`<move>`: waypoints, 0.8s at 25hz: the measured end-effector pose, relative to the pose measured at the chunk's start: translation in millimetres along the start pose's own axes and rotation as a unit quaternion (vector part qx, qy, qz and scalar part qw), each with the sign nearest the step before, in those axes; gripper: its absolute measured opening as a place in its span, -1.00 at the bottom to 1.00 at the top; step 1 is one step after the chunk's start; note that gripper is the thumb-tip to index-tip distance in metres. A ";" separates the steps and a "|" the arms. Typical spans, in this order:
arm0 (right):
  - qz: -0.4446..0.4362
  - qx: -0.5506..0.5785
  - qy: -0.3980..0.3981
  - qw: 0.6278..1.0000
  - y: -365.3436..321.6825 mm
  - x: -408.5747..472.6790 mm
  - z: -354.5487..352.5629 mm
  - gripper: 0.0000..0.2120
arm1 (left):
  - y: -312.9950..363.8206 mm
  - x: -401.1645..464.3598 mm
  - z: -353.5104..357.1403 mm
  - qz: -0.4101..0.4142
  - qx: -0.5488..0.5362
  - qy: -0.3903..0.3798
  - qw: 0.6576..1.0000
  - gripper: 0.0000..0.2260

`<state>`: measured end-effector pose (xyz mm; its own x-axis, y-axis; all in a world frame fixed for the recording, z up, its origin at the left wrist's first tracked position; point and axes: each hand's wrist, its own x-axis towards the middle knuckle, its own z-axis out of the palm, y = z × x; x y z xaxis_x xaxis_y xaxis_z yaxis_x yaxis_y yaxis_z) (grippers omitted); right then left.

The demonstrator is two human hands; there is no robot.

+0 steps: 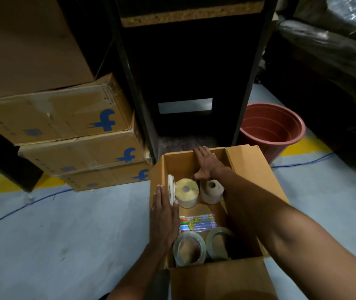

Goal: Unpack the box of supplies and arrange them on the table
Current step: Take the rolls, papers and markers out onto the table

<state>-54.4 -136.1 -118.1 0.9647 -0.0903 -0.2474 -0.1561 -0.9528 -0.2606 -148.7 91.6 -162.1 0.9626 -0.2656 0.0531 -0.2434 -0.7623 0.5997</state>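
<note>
An open cardboard box [257, 174] stands on the floor below me. Inside lie a yellow label roll [186, 192], a beige paper roll [211, 191], a pack of coloured pens [198, 223], two clear tape rolls [189, 249] [218, 242] and a white stack of paper [171, 189] against the left wall. My left hand [164, 219] lies flat on the box's left flap, fingers together, holding nothing. My right hand [206, 163] reaches to the far wall of the box, fingers spread flat on the cardboard.
Stacked cardboard cartons [75, 135] with blue logos sit at the left. A dark metal rack [185, 83] stands behind the box. A red-brown plastic tub [272, 128] is at the right. A blue cable [21, 208] runs over the grey floor.
</note>
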 end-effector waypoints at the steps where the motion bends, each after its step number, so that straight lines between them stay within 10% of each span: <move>1: 0.003 0.004 -0.007 1.000 0.5 -0.7 -2.5 0.06 | 0.0 0.0 0.1 -0.005 0.006 0.001 1.000 -0.29; 7: -0.012 0.055 0.003 0.998 0.6 -10.1 -9.2 -0.05 | 6.0 -0.6 -1.9 -0.017 0.058 -0.024 0.998 -0.28; 12: -0.016 0.082 0.161 0.983 13.7 -40.1 14.1 -0.32 | 27.0 -0.4 -15.9 0.073 0.184 0.012 0.980 -0.33; 16: 0.049 0.004 -0.006 0.999 28.5 -42.1 45.2 -0.39 | 61.9 29.1 1.9 0.102 0.006 -0.102 0.990 -0.32; 20: 0.054 -0.071 -0.112 0.990 41.2 -29.4 70.7 -0.10 | 50.9 76.6 46.4 0.027 0.051 -0.197 0.979 -0.18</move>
<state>-104.2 -152.2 -187.5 0.8701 -0.1432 -0.4717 -0.2095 -0.9736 -0.0909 -92.9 5.1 -164.5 0.8318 -0.4997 -0.2417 -0.3231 -0.7899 0.5212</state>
